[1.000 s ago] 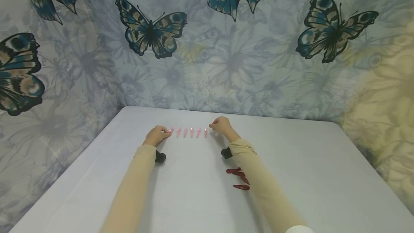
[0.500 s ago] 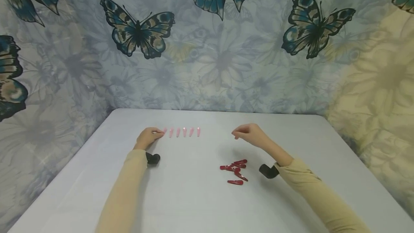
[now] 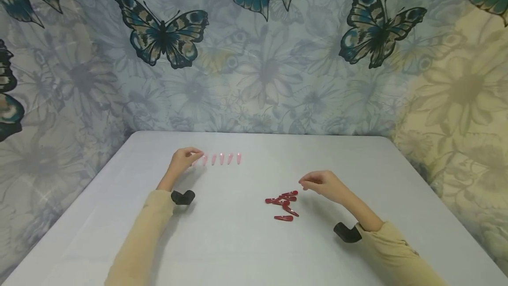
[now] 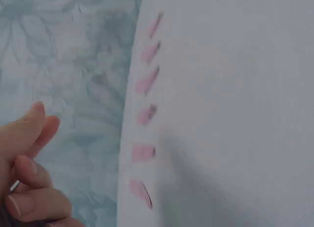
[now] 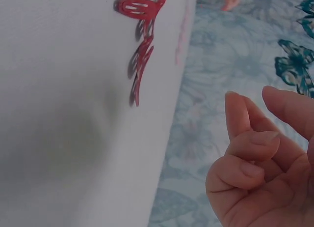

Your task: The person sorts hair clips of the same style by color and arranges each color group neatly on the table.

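Note:
Several pink snap hair clips (image 3: 222, 159) lie side by side in a row toward the back of the table. My left hand (image 3: 184, 159) hovers at the row's left end, overlapping the leftmost clips in the head view. In the left wrist view its fingers (image 4: 41, 202) are loosely bent and hold nothing, apart from the pink clips (image 4: 143, 152). Nearer the person, red snap hair clips (image 3: 283, 218) form a loose, partly overlapping pile. Just right of them is my right hand (image 3: 327, 185); the right wrist view shows its thumb and forefinger parted, with nothing between them.
The white table (image 3: 222, 250) meets a butterfly-patterned backdrop (image 3: 270, 74) at its back edge. A black wrist camera (image 3: 183, 197) sits on the left wrist and another black camera (image 3: 347, 232) on the right.
My right hand has left the right end of the pink row, moving right and back toward the red clips. My left hand has risen from the leftmost pink clip. The head view has shifted.

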`<state>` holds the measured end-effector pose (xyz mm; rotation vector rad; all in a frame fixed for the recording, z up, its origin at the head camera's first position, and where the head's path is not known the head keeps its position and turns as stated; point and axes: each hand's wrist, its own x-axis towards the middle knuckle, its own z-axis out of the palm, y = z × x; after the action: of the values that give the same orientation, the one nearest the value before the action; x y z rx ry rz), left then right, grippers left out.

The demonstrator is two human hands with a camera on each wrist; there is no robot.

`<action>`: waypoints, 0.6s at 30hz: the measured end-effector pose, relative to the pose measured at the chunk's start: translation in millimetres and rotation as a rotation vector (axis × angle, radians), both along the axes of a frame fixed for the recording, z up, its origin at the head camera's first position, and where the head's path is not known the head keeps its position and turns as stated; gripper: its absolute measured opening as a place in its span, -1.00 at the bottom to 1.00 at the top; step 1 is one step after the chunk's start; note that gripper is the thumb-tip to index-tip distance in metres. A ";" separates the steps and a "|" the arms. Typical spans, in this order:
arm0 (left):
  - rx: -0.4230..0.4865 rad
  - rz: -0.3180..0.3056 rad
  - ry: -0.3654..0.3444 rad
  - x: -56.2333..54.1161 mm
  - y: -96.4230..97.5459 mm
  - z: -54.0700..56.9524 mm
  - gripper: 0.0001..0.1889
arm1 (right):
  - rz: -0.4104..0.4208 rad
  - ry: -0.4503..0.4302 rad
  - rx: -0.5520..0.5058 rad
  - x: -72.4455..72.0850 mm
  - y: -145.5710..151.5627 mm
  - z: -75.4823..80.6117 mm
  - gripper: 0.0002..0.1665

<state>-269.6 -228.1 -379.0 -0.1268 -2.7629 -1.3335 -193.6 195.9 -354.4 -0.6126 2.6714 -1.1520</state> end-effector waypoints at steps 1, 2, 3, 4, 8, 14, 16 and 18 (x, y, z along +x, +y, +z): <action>0.013 -0.016 0.031 5.7 8.5 4.6 -0.65 | -0.006 -0.003 0.001 -0.3 -0.3 -0.3 -0.68; 0.031 -0.030 0.062 12.7 17.5 9.4 -0.66 | -0.007 -0.003 0.004 -1.0 -1.1 -0.4 -0.68; 0.049 -0.044 0.090 20.8 26.6 14.6 -0.68 | -0.008 -0.005 0.004 -1.9 -2.3 -0.6 -0.67; 0.063 -0.058 0.114 28.8 36.0 19.6 -0.70 | -0.006 -0.004 0.002 -3.2 -3.3 -0.3 -0.66; 0.083 -0.153 0.159 60.9 70.8 31.5 -0.80 | -0.014 -0.007 -0.009 -8.1 -7.9 1.2 -0.66; -0.118 -0.317 0.214 96.1 110.1 28.2 -0.92 | -0.050 -0.056 -0.030 -9.8 -16.7 -9.9 -0.71; -0.167 -0.351 0.221 104.6 120.0 28.4 -0.94 | -0.052 -0.066 -0.037 -8.8 -20.9 -17.8 -0.74; -0.172 -0.366 0.209 108.2 129.2 28.8 -0.94 | -0.054 -0.067 -0.049 -6.8 -25.1 -25.5 -0.76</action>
<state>-161.4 -98.9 -350.2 -0.7672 -2.7540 -1.0630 -200.3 170.8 -379.9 -0.5033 2.6256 -1.2322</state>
